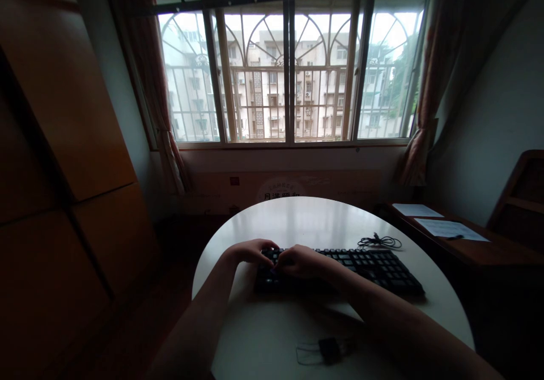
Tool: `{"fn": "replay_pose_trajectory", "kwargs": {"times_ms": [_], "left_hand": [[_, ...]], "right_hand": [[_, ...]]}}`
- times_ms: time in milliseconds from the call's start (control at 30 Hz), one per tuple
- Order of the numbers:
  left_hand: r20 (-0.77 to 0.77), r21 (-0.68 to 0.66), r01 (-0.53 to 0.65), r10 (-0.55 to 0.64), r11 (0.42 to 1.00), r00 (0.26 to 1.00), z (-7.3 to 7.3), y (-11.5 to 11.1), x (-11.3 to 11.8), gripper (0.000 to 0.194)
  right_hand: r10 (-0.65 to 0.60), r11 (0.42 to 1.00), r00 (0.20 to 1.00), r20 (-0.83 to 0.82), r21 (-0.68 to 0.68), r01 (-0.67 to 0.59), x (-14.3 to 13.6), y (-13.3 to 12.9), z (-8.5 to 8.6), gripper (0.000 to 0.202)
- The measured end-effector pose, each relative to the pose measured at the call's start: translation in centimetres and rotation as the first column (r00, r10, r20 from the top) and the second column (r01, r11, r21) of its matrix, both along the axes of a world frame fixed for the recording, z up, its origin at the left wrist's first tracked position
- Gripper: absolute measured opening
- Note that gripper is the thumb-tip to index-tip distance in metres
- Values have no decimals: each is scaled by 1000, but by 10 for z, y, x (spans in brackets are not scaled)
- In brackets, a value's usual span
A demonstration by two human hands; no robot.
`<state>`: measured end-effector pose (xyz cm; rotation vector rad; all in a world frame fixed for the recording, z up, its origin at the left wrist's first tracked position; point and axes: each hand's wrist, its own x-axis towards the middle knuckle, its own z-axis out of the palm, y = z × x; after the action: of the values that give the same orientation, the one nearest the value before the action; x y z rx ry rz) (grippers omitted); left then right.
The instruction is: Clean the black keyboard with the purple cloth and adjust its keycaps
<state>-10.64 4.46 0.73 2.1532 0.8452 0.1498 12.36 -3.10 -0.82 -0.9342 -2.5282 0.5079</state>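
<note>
Looking out from a dim room toward a barred window [255,102] at 12 o'clock, taking the round white table [263,334] as the dial and 6 as the near edge. Passing a left curtain [165,108] at 11, a right curtain [420,142] at 1, and a wooden cabinet [97,125] at 10. Noting two papers [450,228] and a dark pen [455,237] on a brown side table [510,252] at 2, beyond the rim.

Finding a black keyboard [378,269] lying across the dial from 9 to 3. Arching the left hand [254,249] over its 9 o'clock end, bending the fingers down toward the keys; not being able to tell whether grasping anything. Curling the right hand [301,260] just beside, on the same end, fingers tucked in; not being able to tell whether pinching the small purple spot [273,270] near the fingertips.

Seeing a coiled black cable [379,241] at 1, just past the keyboard. Also seeing a small black piece with thin wire loops [330,350] at 6, well apart from both hands.
</note>
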Motion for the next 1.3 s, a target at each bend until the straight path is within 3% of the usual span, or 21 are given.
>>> {"fn": "replay_pose_trajectory", "kwargs": {"times_ms": [533, 1300], "left_hand": [[0, -1, 28, -28, 1000, 1000, -4, 4, -3, 63], [0, -30, 5, -5, 1000, 1000, 2, -1, -1, 62]], "right_hand": [[23, 998, 998, -53, -56, -26, 2, 1, 1, 27], [-41, 999, 999, 17, 15, 41, -2, -4, 0, 28]]}}
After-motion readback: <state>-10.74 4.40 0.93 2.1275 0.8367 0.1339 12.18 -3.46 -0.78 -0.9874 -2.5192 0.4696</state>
